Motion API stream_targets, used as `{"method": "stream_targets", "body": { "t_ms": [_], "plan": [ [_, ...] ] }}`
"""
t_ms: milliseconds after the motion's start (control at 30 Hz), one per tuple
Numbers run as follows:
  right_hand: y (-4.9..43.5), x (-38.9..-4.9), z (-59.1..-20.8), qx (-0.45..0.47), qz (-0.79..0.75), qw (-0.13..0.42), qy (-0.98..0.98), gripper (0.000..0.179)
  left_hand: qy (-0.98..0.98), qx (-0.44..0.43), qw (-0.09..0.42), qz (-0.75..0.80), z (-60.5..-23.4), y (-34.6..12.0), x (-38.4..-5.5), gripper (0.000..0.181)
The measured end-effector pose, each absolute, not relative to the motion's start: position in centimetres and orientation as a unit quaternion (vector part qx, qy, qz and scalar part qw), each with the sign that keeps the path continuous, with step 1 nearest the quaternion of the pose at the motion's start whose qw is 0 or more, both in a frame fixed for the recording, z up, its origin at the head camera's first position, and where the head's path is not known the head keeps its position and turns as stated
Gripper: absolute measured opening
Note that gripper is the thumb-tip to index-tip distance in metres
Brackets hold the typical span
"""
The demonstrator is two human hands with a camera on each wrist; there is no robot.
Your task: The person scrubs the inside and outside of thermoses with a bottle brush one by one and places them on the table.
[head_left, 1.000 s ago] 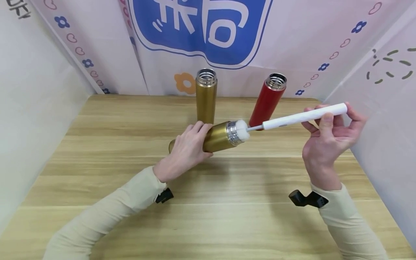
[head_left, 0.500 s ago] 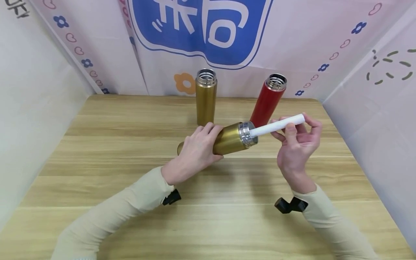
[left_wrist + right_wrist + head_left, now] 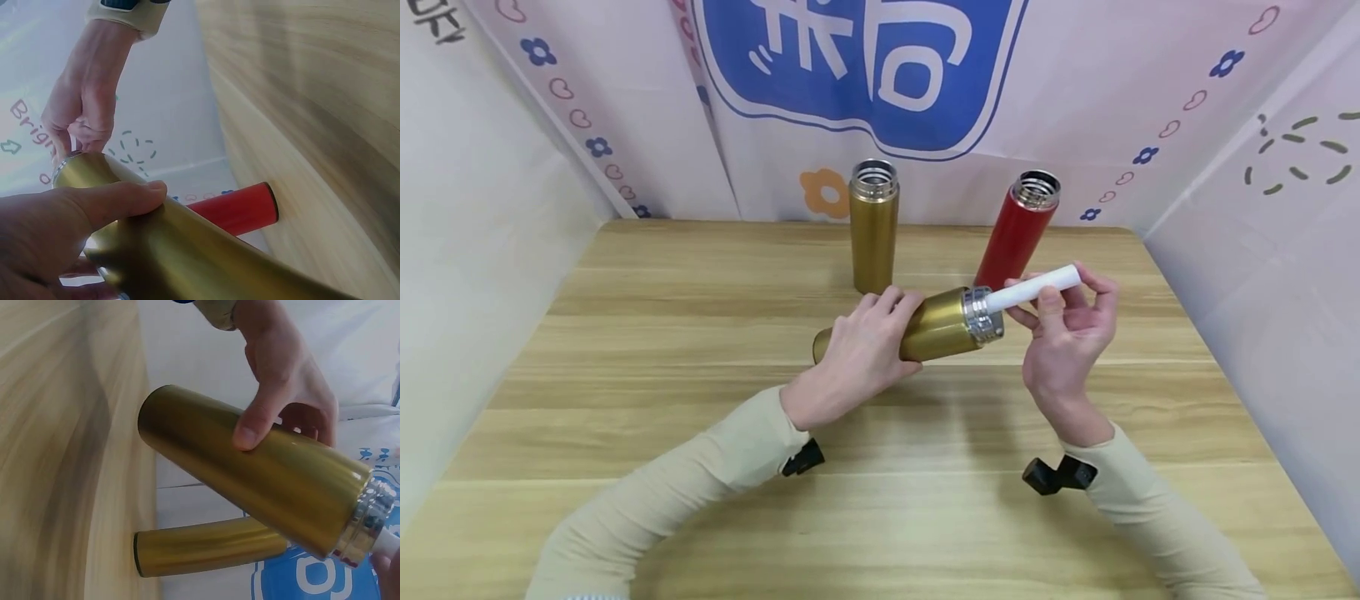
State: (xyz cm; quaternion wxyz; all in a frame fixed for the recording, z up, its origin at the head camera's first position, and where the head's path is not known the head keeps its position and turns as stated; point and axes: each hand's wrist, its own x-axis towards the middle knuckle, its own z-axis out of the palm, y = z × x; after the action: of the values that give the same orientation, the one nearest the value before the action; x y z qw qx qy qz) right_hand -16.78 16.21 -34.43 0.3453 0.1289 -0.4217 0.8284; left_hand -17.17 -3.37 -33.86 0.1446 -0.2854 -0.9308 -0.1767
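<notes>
My left hand (image 3: 865,346) grips the body of a gold thermos bottle (image 3: 942,325), which is tilted with its silver threaded mouth to the right. In the right wrist view the thumb lies across the gold thermos bottle (image 3: 262,469). My right hand (image 3: 1067,342) pinches the white handle of a bottle brush (image 3: 1033,289) between thumb and fingers. That handle enters the bottle's mouth; the brush head is hidden inside. Behind stand a second gold thermos bottle (image 3: 874,233) and a red thermos bottle (image 3: 1017,229), both upright and lidless.
The wooden table (image 3: 895,517) lies beneath both hands. A printed cloth backdrop (image 3: 775,167) rises behind the bottles, with white side walls left and right. The red bottle stands just behind my right hand and the held bottle's mouth.
My right hand has moved left, pushing the brush into the bottle; its white sponge head, visible at the mouth before, is now inside. The held bottle has shifted slightly right.
</notes>
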Motion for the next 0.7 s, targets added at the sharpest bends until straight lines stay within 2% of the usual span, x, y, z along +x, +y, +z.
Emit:
{"method": "stream_targets", "body": {
  "t_ms": [133,300,700],
  "plan": [
    [17.0,-16.7,-33.5,0.101,0.852,0.336,-0.389,0.03,-0.934,-0.284,0.134,-0.171,-33.9,-3.7,-17.4,0.071],
    [19.0,-16.7,-32.0,0.067,0.863,0.353,-0.354,0.029,-0.944,-0.26,0.118,-0.164,-34.4,-4.7,-17.6,0.074],
    [21.9,-16.1,-30.3,0.056,0.884,0.363,-0.288,0.031,-0.943,-0.258,0.132,-0.161,-34.6,-6.2,-17.1,0.079]
  ]
}}
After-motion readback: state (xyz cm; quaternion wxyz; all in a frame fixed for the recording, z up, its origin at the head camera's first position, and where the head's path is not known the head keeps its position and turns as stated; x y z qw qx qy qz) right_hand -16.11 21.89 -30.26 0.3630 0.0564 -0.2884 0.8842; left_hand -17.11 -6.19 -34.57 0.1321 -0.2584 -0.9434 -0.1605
